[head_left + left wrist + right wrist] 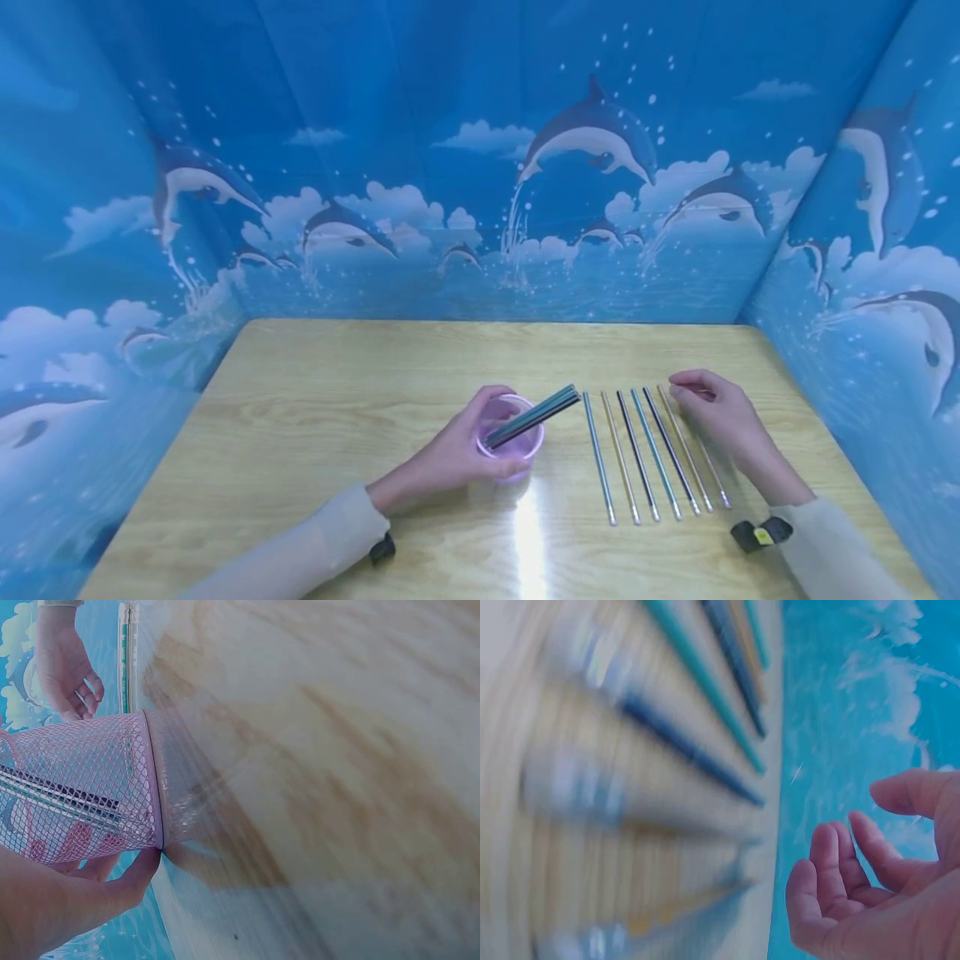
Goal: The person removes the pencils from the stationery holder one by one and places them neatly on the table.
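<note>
My left hand [457, 446] grips a pink mesh pencil cup [90, 750], fingers and thumb wrapped about its side. A bundle of dark and teal pencils [534, 418] leans to the right inside it. Beside the cup, several pencils [637, 455] lie side by side on the table, eraser ends toward me, in teal, gold, black and dark blue. My right hand [716, 412] hovers by the far tips at the row's right end, partly covering the last pencil [712, 472]. In the right wrist view its fingers [825, 862] are loosely bent, thumb apart, with nothing between them.
The wood-grain table [337, 367] has rounded far corners. A blue curtain [420, 275] printed with dolphins and clouds stands behind it and along both sides. Dark straps with small devices [761, 534] sit at both wrists.
</note>
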`<state>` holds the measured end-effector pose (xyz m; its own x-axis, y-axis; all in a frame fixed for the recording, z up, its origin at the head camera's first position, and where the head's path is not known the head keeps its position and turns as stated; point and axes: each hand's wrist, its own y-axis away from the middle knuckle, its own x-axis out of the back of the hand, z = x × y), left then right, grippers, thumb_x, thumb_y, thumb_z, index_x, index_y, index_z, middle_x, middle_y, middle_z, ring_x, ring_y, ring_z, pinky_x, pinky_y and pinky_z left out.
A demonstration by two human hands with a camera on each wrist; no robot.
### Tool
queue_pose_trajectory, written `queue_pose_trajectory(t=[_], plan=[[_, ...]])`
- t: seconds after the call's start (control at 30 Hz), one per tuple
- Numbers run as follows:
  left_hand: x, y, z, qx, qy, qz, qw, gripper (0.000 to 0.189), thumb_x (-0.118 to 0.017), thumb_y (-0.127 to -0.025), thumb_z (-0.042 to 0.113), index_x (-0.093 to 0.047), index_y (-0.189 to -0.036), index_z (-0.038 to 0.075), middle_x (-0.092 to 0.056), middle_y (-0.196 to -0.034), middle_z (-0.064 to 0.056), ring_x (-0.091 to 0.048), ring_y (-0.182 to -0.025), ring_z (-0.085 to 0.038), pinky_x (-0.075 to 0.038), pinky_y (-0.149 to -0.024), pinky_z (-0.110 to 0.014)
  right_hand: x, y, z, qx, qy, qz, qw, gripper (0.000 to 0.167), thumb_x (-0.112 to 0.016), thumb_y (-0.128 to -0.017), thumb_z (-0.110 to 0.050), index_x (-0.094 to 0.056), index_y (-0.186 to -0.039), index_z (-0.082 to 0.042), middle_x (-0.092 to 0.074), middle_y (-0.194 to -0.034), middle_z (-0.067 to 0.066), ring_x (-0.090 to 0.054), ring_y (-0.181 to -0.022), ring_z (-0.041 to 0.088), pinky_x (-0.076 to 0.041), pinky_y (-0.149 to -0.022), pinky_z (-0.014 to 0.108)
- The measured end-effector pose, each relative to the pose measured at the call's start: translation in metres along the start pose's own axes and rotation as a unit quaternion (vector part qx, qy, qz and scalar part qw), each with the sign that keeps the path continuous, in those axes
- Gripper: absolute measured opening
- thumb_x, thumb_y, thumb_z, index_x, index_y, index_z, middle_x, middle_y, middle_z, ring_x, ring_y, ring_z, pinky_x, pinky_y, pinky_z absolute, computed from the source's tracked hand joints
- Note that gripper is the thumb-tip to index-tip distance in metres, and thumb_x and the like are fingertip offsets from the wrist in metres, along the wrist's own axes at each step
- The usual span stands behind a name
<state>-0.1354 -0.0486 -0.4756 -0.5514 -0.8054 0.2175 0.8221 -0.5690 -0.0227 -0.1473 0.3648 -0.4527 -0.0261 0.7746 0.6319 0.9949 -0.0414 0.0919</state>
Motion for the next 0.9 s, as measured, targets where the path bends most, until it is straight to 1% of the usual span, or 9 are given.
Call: queue_pose_trajectory(t=[0.03, 0.1, 0.17, 0.27, 0.4, 0.47, 0.53, 0.63, 0.9], plan=[[0.0, 0.0, 0.0, -0.001, 0.001, -0.001, 1.0, 0.087, -0.096, -0.086, 0.029, -0.044, -0.156, 0.032, -0.062, -0.148, 0.001, -0.06, -0.137, -0.025, -0.05, -0.115, -0.052, -0.002, 0.003, -0.005, 0.001, -0.018, -0.006, 0.9998, 0.05, -0.06, -0.114, -0.033, -0.059, -0.145, 0.007, -0.065, -0.139, 0.027, -0.064, -0.112, 0.011, -0.052, -0.086, 0.013], [0.001, 0.0, 0.001, 0.0, -0.001, 0.0, 1.0, 0.087, -0.096, -0.086, 0.029, -0.044, -0.156, 0.032, -0.063, -0.148, 0.001, -0.059, -0.138, -0.024, -0.049, -0.115, -0.053, -0.007, 0.009, -0.015, 0.003, -0.045, -0.017, 0.9988, 0.051, -0.061, -0.114, -0.033, -0.059, -0.146, 0.006, -0.064, -0.142, 0.026, -0.062, -0.109, 0.0, -0.053, -0.089, 0.013], [0.001, 0.0, 0.001, 0.003, -0.004, 0.002, 1.0, 0.088, -0.096, -0.086, 0.03, -0.043, -0.156, 0.032, -0.062, -0.149, 0.001, -0.059, -0.138, -0.024, -0.049, -0.116, -0.053, -0.011, 0.015, -0.026, 0.009, -0.073, -0.025, 0.997, 0.051, -0.061, -0.114, -0.034, -0.058, -0.146, 0.006, -0.063, -0.143, 0.025, -0.061, -0.107, -0.005, -0.054, -0.092, 0.016], [0.001, 0.001, 0.001, 0.007, -0.006, 0.005, 0.9999, 0.089, -0.096, -0.086, 0.031, -0.043, -0.157, 0.033, -0.062, -0.149, 0.0, -0.059, -0.138, -0.024, -0.049, -0.115, -0.053, -0.016, 0.021, -0.04, 0.014, -0.109, -0.031, 0.9934, 0.049, -0.064, -0.113, -0.033, -0.06, -0.145, 0.004, -0.067, -0.139, 0.018, -0.064, -0.109, -0.002, -0.055, -0.096, 0.019], [0.0, 0.0, -0.001, 0.005, -0.003, 0.001, 1.0, 0.09, -0.096, -0.085, 0.031, -0.043, -0.158, 0.032, -0.062, -0.149, 0.0, -0.059, -0.138, -0.024, -0.051, -0.114, -0.053, -0.022, 0.03, -0.056, 0.016, -0.141, -0.034, 0.9893, 0.044, -0.067, -0.112, -0.035, -0.064, -0.14, -0.002, -0.072, -0.129, 0.004, -0.067, -0.111, 0.006, -0.054, -0.096, 0.017], [0.0, 0.0, 0.0, 0.002, -0.007, 0.001, 1.0, 0.089, -0.096, -0.085, 0.032, -0.043, -0.157, 0.032, -0.063, -0.148, 0.001, -0.06, -0.137, -0.023, -0.05, -0.114, -0.054, -0.026, 0.034, -0.064, 0.019, -0.154, -0.036, 0.9872, 0.041, -0.068, -0.111, -0.035, -0.065, -0.138, -0.004, -0.072, -0.126, 0.001, -0.068, -0.113, 0.009, -0.053, -0.097, 0.016], [0.0, 0.0, -0.001, 0.001, -0.01, 0.0, 0.9999, 0.089, -0.096, -0.085, 0.033, -0.043, -0.156, 0.035, -0.063, -0.148, 0.003, -0.06, -0.137, -0.022, -0.05, -0.114, -0.053, -0.029, 0.038, -0.069, 0.026, -0.168, -0.04, 0.9846, 0.039, -0.069, -0.111, -0.034, -0.066, -0.136, -0.004, -0.072, -0.125, 0.001, -0.069, -0.115, 0.011, -0.053, -0.097, 0.016], [0.0, -0.001, -0.001, -0.001, -0.013, 0.001, 0.9999, 0.089, -0.096, -0.085, 0.034, -0.043, -0.157, 0.034, -0.063, -0.147, 0.003, -0.06, -0.137, -0.023, -0.05, -0.114, -0.054, -0.036, 0.043, -0.077, 0.037, -0.189, -0.044, 0.9804, 0.037, -0.07, -0.11, -0.029, -0.066, -0.134, -0.002, -0.072, -0.125, 0.003, -0.07, -0.115, 0.014, -0.055, -0.097, 0.019], [-0.001, 0.0, 0.0, 0.003, 0.006, 0.002, 1.0, 0.089, -0.096, -0.085, 0.027, -0.044, -0.157, 0.035, -0.063, -0.147, -0.002, -0.06, -0.137, -0.026, -0.055, -0.11, -0.046, -0.057, 0.05, -0.093, 0.065, -0.189, -0.052, 0.9784, 0.034, -0.075, -0.106, -0.021, -0.068, -0.131, 0.001, -0.072, -0.12, 0.014, -0.071, -0.105, 0.021, -0.06, -0.089, 0.026]])
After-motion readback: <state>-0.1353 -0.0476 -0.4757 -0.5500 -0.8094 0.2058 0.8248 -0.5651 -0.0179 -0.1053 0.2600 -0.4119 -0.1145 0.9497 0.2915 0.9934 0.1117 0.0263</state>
